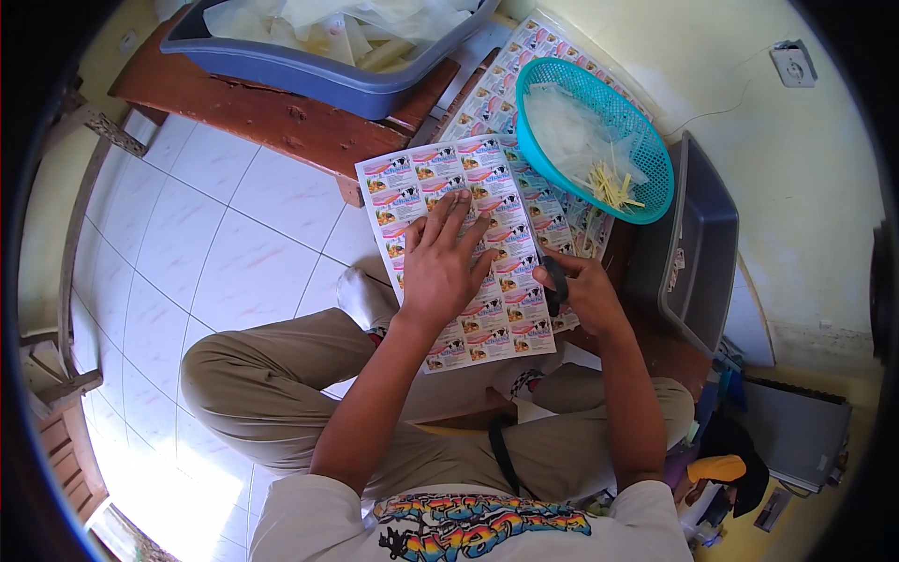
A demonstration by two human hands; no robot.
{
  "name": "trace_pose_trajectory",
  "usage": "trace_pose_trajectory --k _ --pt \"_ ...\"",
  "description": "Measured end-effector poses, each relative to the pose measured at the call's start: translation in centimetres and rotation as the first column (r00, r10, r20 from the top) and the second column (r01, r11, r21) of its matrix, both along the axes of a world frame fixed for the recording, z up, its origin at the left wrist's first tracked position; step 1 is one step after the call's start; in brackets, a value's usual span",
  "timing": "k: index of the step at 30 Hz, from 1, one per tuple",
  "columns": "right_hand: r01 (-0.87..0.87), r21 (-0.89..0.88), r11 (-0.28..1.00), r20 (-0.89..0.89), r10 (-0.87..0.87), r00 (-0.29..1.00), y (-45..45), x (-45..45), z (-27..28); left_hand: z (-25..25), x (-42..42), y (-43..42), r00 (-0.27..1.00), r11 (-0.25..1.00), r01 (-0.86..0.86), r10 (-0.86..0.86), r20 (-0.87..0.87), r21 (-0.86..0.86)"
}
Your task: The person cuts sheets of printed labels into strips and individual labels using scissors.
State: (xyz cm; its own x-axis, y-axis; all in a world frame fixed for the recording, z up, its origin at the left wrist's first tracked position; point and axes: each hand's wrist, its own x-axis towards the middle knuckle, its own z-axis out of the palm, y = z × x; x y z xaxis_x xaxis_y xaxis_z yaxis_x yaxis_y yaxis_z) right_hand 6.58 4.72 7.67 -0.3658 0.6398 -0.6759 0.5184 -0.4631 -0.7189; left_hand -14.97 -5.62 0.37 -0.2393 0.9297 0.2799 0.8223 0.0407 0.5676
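Note:
A large white sheet printed with rows of colourful labels (515, 300) lies tilted in front of me, over the edge of more printed sheets. On its middle rests my left hand (438, 258), flat with the fingers spread. My right hand (588, 292), at the sheet's right edge, is closed around the black handles of a pair of scissors (554, 281). The blades point up along that edge and are hard to make out. Beneath and beyond are other printed label sheets (496, 91).
A teal basket (534, 140) holding clear plastic bags and thin yellow strips (613, 187) sits on the sheets. Right of it stands a deep grey bin (702, 253). A blue-grey tub (290, 75) of plastic bags rests on a red-brown wooden bench (281, 122).

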Motion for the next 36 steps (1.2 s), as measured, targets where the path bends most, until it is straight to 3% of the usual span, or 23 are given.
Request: trace_pose_trajectory --k 21,36 --pt "-0.045 0.027 0.999 0.046 0.044 0.998 1.1 -0.5 -0.9 0.0 -0.1 0.0 1.0 1.0 0.003 -0.003 0.013 0.001" --pt "-0.026 0.038 0.999 -0.036 0.028 0.999 1.3 -0.3 -1.0 0.6 0.1 0.1 1.0 1.0 0.008 -0.008 0.005 -0.013"
